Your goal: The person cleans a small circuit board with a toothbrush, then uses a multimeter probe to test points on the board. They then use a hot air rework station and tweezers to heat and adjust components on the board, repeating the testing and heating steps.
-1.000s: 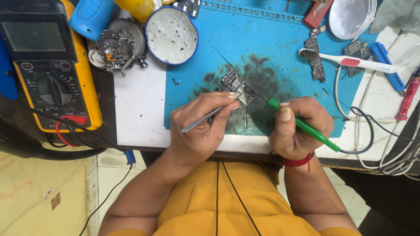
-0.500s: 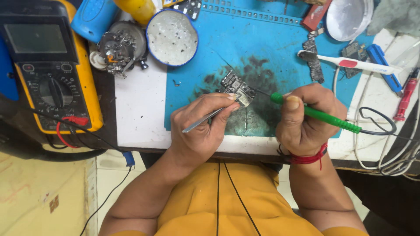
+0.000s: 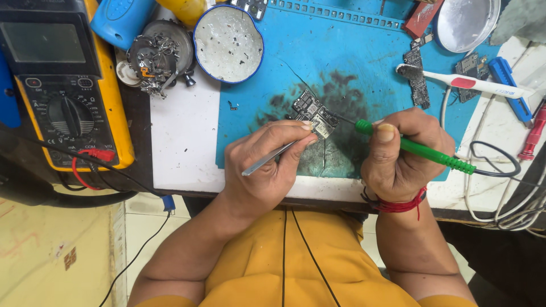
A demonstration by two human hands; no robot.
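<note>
A small circuit board (image 3: 314,113) is seen lying on the blue work mat (image 3: 341,62), on the dark-stained patch near the mat's front edge and roughly at the middle of the bench (image 3: 182,148). It is held down at its near side by metal tweezers (image 3: 272,159), which are gripped between the thumb and fingers of the left hand (image 3: 267,165); the tweezer tips are hidden where they meet the board. The green-handled soldering iron (image 3: 421,150) is clasped in the closed fingers of the right hand (image 3: 401,153), with the thumb laid along the handle; its thin tip is brought to the right side of the board, though whether it is touching cannot be told. A red thread band (image 3: 398,203) is worn on the right wrist.

At the left edge of the bench a yellow multimeter (image 3: 68,91) is placed, with red and black leads plugged in at its lower end. Just right of it a pile of small metal parts (image 3: 153,59) is seen, and beside that a round blue-rimmed tin (image 3: 228,42) at the mat's far left corner. A white toothbrush (image 3: 466,84) is laid towards the right edge of the mat, close to a narrow dark board strip (image 3: 418,79). A round silvery lid (image 3: 466,23) is set at the far right corner, and a black cable loop (image 3: 495,159) lies near the right edge of the bench.
</note>
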